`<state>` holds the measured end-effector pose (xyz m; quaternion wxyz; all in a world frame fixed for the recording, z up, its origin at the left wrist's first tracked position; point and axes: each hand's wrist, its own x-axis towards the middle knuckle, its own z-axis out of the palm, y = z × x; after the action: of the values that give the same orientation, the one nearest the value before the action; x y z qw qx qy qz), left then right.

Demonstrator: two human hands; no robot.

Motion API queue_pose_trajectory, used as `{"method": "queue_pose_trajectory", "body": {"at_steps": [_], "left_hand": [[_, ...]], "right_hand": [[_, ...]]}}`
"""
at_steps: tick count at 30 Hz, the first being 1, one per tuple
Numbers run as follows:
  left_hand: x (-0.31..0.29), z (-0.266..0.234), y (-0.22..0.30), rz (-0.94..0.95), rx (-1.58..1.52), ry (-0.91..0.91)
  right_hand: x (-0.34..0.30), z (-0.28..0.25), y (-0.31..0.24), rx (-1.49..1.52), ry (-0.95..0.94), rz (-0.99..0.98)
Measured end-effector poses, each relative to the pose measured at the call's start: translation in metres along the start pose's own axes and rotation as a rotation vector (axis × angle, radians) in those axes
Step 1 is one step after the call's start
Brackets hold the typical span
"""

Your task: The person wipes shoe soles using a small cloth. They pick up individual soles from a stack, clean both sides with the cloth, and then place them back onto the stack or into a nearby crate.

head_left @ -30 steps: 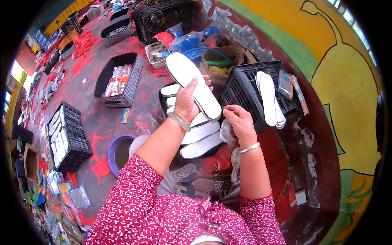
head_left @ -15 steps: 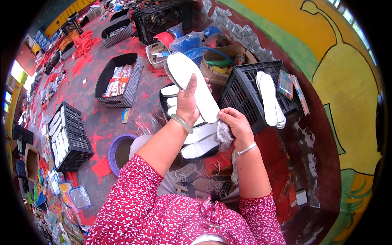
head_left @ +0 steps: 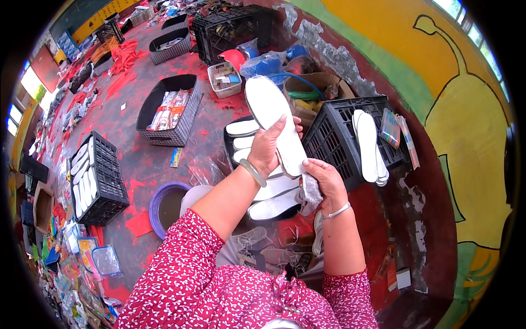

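My left hand (head_left: 265, 149) is closed round the middle of a white insole (head_left: 268, 104), thumb on its white face. A grey edge shows along the insole's side; whether a second one lies beneath I cannot tell. At the insole's lower end, my right hand (head_left: 327, 183) pinches the tip and a crumpled grey cloth (head_left: 311, 195) that hangs beneath its fingers. Under my hands more white insoles (head_left: 274, 205) lie in a dark container, partly hidden. To the right, a few insoles (head_left: 366, 143) rest on top of a black plastic crate (head_left: 335, 140).
A purple basin (head_left: 155, 211) of murky water stands left of my knee. Farther left is a black crate (head_left: 112, 189) of insoles. A grey woven basket (head_left: 178, 129) with packets, a small white basket (head_left: 224, 88) and a cardboard box (head_left: 342, 88) stand ahead. The painted wall (head_left: 466, 126) borders the right.
The whole view has shifted, so most things sit slightly farther right and lower. The insole is turned a little, showing more of its grey edge. Both hands keep their hold.
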<state>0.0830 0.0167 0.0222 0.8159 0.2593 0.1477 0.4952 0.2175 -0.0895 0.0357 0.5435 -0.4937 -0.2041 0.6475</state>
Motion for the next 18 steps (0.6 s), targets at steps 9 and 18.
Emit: {"method": "queue_pose_trajectory", "body": {"at_steps": [9, 18], "left_hand": [[-0.002, 0.008, 0.0, 0.007, -0.021, -0.026], [0.001, 0.001, -0.002, 0.049, -0.021, 0.025]], "right_hand": [[0.0, -0.002, 0.003, -0.049, 0.003, -0.046], [0.004, 0.007, 0.012, -0.332, 0.198, -0.372]]}}
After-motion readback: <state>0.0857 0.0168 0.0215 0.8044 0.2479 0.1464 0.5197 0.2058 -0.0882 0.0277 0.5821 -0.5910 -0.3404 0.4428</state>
